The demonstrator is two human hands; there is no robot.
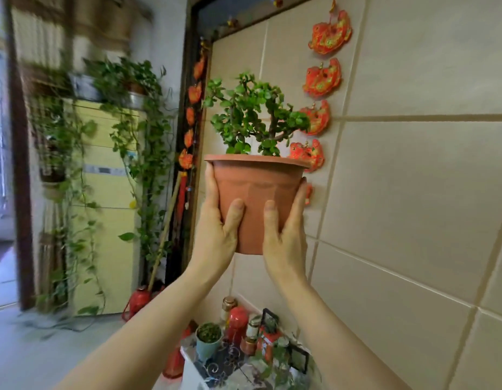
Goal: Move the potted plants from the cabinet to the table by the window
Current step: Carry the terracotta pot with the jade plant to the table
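Note:
I hold a terracotta-coloured plastic pot [255, 198] up in the air in front of the tiled wall. A bushy green jade-like plant [252, 116] grows out of it. My left hand [219, 220] grips the pot's left side, thumb across the front. On the other side my right hand [286, 226] clasps it the same way. Below my arms stands a white cabinet [189, 370] with a small blue-grey pot of green plant [207, 339] on its top.
Red bottles, jars and small frames [252, 327] crowd the cabinet top. Red fish ornaments [323, 77] hang on the tiled wall. At the left a yellow cabinet [103, 192] is draped in trailing vines, with a red canister [138, 301] and sticks at its foot. Grey floor lies at lower left.

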